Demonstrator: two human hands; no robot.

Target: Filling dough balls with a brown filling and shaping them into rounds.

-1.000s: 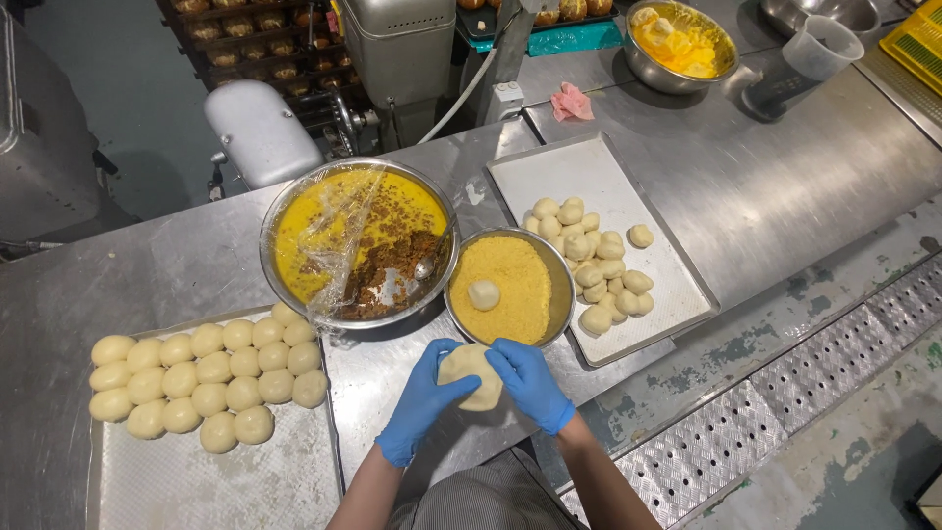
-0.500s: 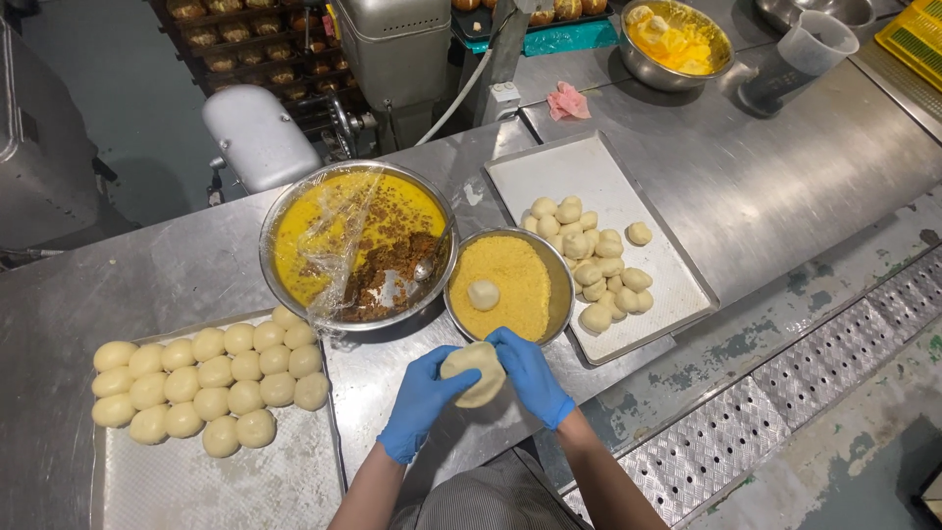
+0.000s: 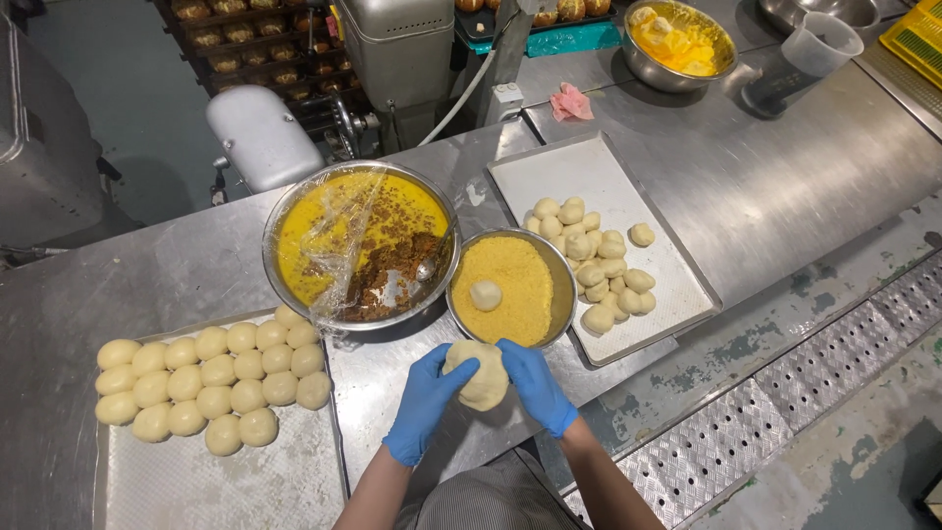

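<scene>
Both my hands wear blue gloves and cup a flattened round of pale dough (image 3: 483, 376) just above the steel table. My left hand (image 3: 422, 403) wraps its left side, my right hand (image 3: 536, 387) its right side. Right behind them stands a steel bowl of yellow crumbs (image 3: 512, 289) with one dough ball (image 3: 486, 294) lying in it. A larger bowl (image 3: 359, 245) to the left holds brown filling and yellow mix under loose plastic film, with a spoon in it.
A tray (image 3: 196, 471) at left carries several rows of dough balls (image 3: 211, 381). A tray (image 3: 589, 177) at right holds several smaller balls (image 3: 594, 260). A bowl of yellow pieces (image 3: 680, 44), a plastic jug (image 3: 822, 44) and a pink cloth (image 3: 571, 102) sit farther back. Perforated floor grating (image 3: 765, 422) runs along the table's right.
My hands have kept working the dough round in the same spot, shifting their grip slightly. Nothing else has moved.
</scene>
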